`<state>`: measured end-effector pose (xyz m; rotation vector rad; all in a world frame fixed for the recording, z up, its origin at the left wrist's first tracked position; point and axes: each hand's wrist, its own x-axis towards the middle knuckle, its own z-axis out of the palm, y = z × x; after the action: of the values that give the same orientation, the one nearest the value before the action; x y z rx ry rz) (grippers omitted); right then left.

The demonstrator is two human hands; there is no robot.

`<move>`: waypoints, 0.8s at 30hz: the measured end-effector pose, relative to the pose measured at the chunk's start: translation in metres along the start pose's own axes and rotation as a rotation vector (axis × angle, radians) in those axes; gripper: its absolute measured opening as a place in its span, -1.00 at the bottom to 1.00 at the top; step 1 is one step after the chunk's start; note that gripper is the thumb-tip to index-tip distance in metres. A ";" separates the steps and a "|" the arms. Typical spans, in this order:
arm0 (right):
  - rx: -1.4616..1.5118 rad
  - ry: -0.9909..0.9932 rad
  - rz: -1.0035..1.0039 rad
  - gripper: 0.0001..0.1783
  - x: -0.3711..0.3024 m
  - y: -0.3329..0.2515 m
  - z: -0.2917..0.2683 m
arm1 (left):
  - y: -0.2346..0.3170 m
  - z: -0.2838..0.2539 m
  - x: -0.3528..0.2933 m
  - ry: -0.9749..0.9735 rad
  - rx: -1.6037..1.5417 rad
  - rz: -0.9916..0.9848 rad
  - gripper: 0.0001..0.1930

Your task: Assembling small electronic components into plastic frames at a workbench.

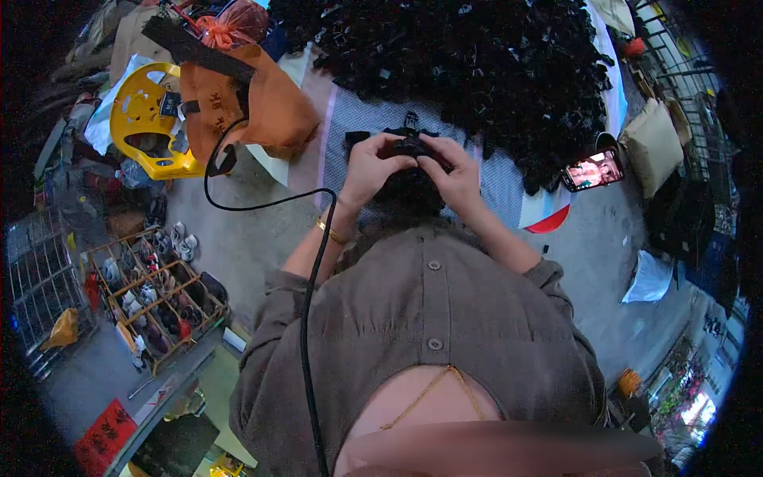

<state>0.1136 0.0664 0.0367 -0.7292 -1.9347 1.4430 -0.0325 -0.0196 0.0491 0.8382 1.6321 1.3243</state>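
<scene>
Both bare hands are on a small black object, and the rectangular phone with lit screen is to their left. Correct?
Wrong side: in the head view, the rectangular phone with lit screen is right, not left, of the bare left hand and bare right hand. Both are on the small black object, as stated.

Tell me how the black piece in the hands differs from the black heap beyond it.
The black piece is small; the black heap is far larger. The left hand and right hand hold the black piece between them, whereas the black heap lies spread over the patterned sheet, touched by neither. Both look dark black.
</scene>
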 end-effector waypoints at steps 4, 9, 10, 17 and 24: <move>-0.178 0.126 -0.239 -0.64 -0.002 -0.002 0.000 | 0.004 0.003 -0.006 -0.005 -0.032 -0.036 -0.68; -0.139 0.036 -0.213 -0.64 -0.003 0.001 -0.004 | 0.004 0.003 -0.009 -0.054 -0.059 -0.085 -0.65; -0.122 0.015 -0.190 -0.63 -0.004 0.002 -0.004 | 0.006 0.007 -0.013 -0.037 -0.101 -0.103 -0.66; -0.401 0.066 -0.437 -0.59 -0.004 0.009 0.001 | -0.010 0.037 -0.014 0.111 -0.516 -0.088 -0.64; -0.271 0.202 -0.167 -0.62 -0.001 0.044 -0.036 | 0.013 0.014 0.006 0.022 0.368 0.007 -0.69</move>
<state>0.1443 0.0991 0.0021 -0.7804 -1.9991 0.9796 -0.0229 -0.0056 0.0594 1.0468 1.9242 1.0542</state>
